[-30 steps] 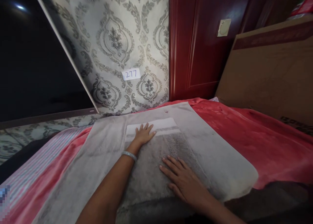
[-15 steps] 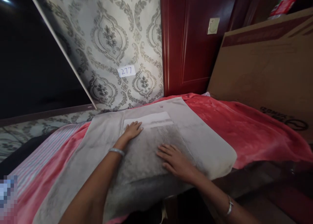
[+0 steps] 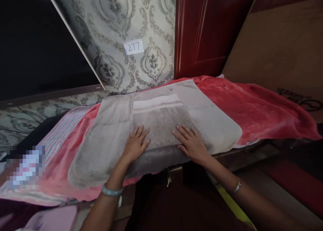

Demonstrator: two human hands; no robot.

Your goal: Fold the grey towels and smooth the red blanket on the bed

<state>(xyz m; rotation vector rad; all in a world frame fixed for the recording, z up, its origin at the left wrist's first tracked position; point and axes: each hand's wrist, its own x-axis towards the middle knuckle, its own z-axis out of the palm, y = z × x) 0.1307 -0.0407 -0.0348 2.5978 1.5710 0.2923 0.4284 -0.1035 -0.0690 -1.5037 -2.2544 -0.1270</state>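
Both hands (image 3: 164,143) spread flat on grey towel (image 3: 161,123); red blanket (image 3: 252,106) beneath, probably cardboard (image 3: 277,45) behind.

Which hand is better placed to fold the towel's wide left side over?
Left, probably. The left hand lies flat on the grey towel beside that spread-out side; the right hand presses the opposite half, by the red blanket.

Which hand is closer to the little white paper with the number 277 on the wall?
The left hand. It lies flat on the grey towel, almost straight below the 277 label. The right hand also rests on the towel, but farther off to the right.
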